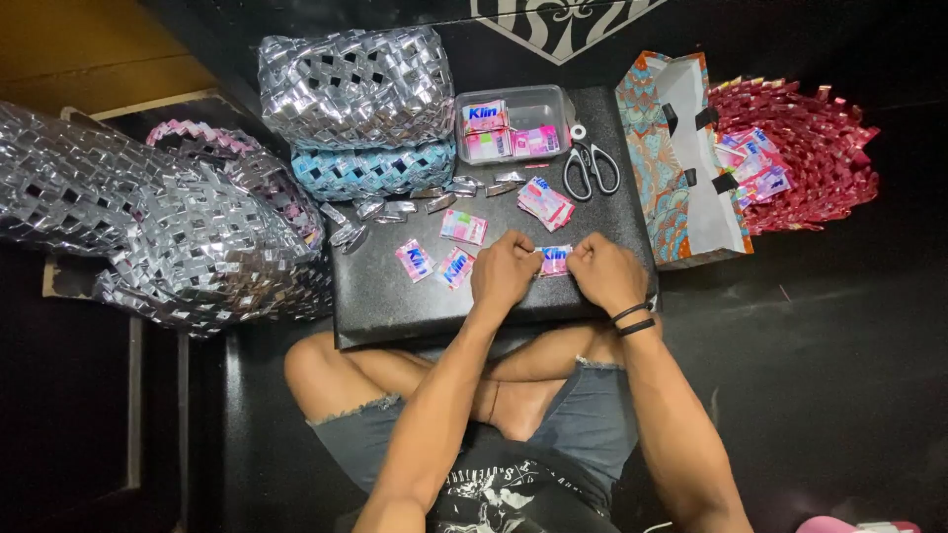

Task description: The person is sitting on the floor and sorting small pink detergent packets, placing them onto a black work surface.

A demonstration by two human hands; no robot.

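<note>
1. On black board [395, 306], near edge: left hand [504, 271] and right hand [604, 273] both pinch pink sachet wrapper [554, 260].
2. Risk: uneven pull tears or skews it.
3. Risk: wrist nudges loose wrappers [434, 262] left.

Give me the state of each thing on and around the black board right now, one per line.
Left hand: fingers closed on the pink sachet wrapper.
Right hand: fingers closed on the same wrapper's other end.
Scissors: lying flat, blades shut.
Clear plastic box: lid off, wrappers inside.
Patterned paper bag: lying on its side, mouth open.
Loose wrappers: flat, scattered on the board.
Folded silver strips: loose, by the woven bags.
</note>
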